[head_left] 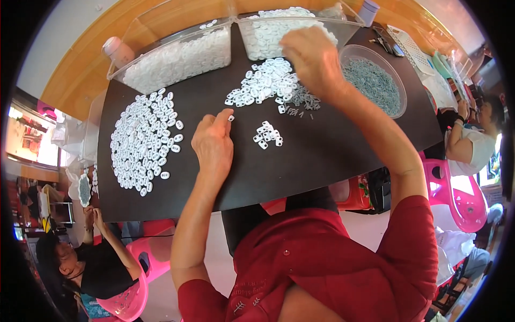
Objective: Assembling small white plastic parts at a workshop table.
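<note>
My left hand (pixel 213 140) rests low over the dark table, its fingers closed around a small white plastic piece (pixel 231 118) that shows at the fingertips. Farther away, my right hand (pixel 315 60) is raised in front of a clear bin; its fingers are curled, and anything between them is hidden. Below it lie a heap of white oval plastic pieces (pixel 264 80) and a smaller heap of thin grey pins (pixel 303 99). Nearer to me, between the hands, sits a small cluster of white pieces (pixel 267 134).
A broad pile of white pieces (pixel 142 142) covers the left side. Two clear bins, a left bin (pixel 170 58) and a right bin (pixel 257 36), hold more. A round tub (pixel 374 80) contains grey pins. People sit on both sides, a left person (pixel 88 263) and a right person (pixel 472 142).
</note>
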`<state>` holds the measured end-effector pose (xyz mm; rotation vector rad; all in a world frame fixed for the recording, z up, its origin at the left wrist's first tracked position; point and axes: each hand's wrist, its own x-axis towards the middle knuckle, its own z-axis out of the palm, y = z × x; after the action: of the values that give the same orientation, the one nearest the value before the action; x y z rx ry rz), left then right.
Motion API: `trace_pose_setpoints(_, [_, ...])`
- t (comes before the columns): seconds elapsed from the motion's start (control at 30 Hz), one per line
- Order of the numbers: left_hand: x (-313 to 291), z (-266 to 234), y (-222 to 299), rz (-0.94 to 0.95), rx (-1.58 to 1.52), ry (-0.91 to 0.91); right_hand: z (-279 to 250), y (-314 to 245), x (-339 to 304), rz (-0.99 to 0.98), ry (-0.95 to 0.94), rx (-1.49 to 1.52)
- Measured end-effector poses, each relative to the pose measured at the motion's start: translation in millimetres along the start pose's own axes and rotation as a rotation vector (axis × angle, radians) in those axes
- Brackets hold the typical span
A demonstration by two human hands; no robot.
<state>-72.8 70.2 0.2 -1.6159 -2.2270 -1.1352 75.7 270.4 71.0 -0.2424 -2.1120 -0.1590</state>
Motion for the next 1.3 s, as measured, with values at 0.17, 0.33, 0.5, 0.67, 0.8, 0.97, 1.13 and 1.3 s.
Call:
trace_pose_setpoints(0.17, [14.6, 9.3, -14.4, 0.175, 0.235, -0.155, -19.2, -17.9, -30.4, 0.077, -0.165, 0.096])
trace_pose_setpoints(0.33, [29.6, 1.3, -13.8, 0.197, 0.263, -0.282, -35.7, -17.8, -61.5, 0.201, -0.289, 0.173])
trace_pose_setpoints(0.5, [33.0, -2.7, -18.0, 0.116, 0.215, -0.360, -48.1, -18.9, -84.4, 0.267, -0.437, 0.187])
trace_pose_setpoints(0.67, [12.7, -11.0, -3.6, 0.165, 0.003, -0.185, -49.5, -28.9, -104.4, 0.392, -0.477, 0.126])
trace_pose_setpoints(0.8, [-6.7, -22.2, 17.2, 0.064, -0.177, -0.117, -39.6, -33.9, -111.7, 0.330, -0.443, 0.031])
trace_pose_setpoints(0.97, [-31.5, -29.3, 37.6, -0.509, -0.829, -0.196, -35.6, -36.5, -112.7, 0.284, -0.449, 0.030])
trace_pose_setpoints(1.13, [-44.0, -19.3, 51.3, -0.752, -1.346, -0.199, -52.0, -64.9, -95.6, 0.410, -0.351, 0.334])
trace_pose_setpoints(1.3, [-55.3, -16.2, 57.1, -0.782, -1.498, -0.189, -59.2, -100.7, -74.3, 0.603, -0.427, 0.591])
